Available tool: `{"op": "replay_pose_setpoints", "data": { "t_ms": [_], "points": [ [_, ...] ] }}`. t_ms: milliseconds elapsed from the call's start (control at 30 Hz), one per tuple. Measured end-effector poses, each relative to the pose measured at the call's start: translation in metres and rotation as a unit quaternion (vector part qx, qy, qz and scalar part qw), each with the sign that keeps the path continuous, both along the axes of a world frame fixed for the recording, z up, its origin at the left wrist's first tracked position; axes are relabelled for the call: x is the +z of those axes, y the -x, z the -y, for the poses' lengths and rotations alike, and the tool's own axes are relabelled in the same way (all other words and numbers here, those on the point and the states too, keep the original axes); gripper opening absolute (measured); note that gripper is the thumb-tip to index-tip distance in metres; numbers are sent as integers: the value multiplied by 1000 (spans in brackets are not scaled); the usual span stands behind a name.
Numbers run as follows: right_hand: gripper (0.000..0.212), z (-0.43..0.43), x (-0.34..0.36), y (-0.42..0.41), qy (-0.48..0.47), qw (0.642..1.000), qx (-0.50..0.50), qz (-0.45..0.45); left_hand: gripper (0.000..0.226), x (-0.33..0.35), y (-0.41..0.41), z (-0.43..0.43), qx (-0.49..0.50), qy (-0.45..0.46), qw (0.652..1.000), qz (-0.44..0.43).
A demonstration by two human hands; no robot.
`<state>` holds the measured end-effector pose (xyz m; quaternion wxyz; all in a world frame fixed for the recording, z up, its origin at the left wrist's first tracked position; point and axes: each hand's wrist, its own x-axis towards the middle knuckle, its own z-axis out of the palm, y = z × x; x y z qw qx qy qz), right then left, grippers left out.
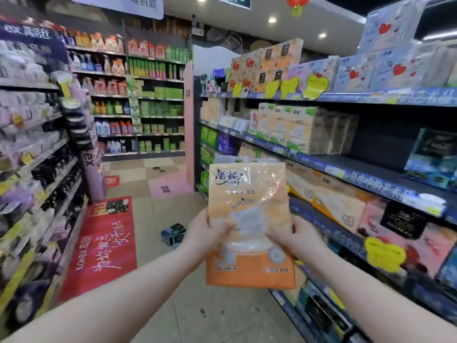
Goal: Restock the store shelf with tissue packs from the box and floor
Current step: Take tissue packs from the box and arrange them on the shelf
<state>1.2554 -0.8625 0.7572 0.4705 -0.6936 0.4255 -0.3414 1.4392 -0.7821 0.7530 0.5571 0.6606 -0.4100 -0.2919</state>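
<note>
An orange and white tissue pack (249,194) in shiny plastic is held upright in front of me, in the middle of the aisle. My left hand (206,232) grips its left edge and my right hand (295,237) grips its right edge, thumbs on the front. On the right stands the blue-edged store shelf (329,167), with matching orange tissue packs (296,129) on its middle level and a bare dark gap to their right. A small dark blue tissue pack (173,233) lies on the floor behind the held pack.
A second shelving unit (37,149) full of purple and black goods lines the left side. A red floor sticker (103,243) lies along it. Shelves of bottles (138,102) close the aisle's far end. Black and teal tissue packs (432,157) sit on the right shelf.
</note>
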Motion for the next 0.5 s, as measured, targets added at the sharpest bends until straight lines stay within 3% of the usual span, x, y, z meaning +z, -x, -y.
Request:
{"op": "replay_pose_setpoints", "data": {
  "t_ms": [233,500],
  "points": [
    [32,119,-6,-37,13,999,-37,20,18,7,-34,127,-10,4,1000,21],
    [32,265,14,-3,13,991,-129,34,23,20,-12,309,-82,34,993,81]
  ]
}}
